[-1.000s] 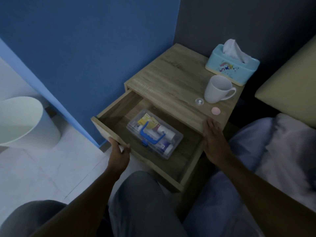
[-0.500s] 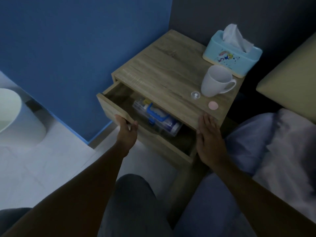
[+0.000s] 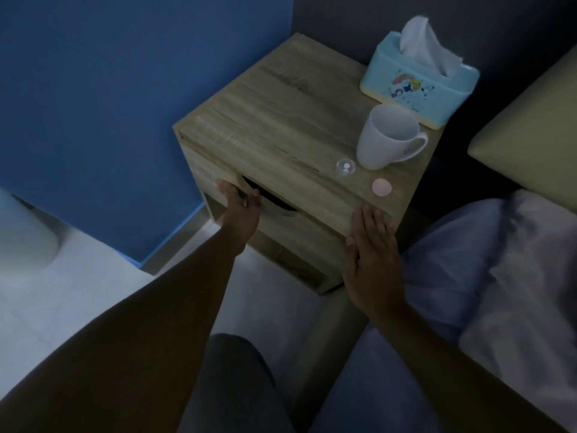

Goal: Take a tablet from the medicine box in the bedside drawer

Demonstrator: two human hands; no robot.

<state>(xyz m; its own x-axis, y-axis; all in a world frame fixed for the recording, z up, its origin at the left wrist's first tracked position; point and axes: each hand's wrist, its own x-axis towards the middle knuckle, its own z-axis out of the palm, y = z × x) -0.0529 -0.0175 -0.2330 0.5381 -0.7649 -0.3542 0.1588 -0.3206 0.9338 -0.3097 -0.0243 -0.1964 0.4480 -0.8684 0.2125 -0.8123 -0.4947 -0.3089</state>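
wood drawer (image 3: 274,220) shut flush in the nightstand (image 3: 281,120); medicine box inside, out of sight. left hand (image 3: 240,210) curled over the cutout lip, fingers hooked on the drawer front. right hand (image 3: 371,245) flat and open at the front corner, holding nothing. two white tablets in a clear cap (image 3: 345,167) near the front edge, pink lid (image 3: 381,186) closer still, mug (image 3: 385,137) just behind. risks: fingertips pinched in the dark slot; a jolt to the stand sliding cap or lid off the edge, probably. room: blue wall close on the left, bed tight on the right, floor in front open for withdrawing.
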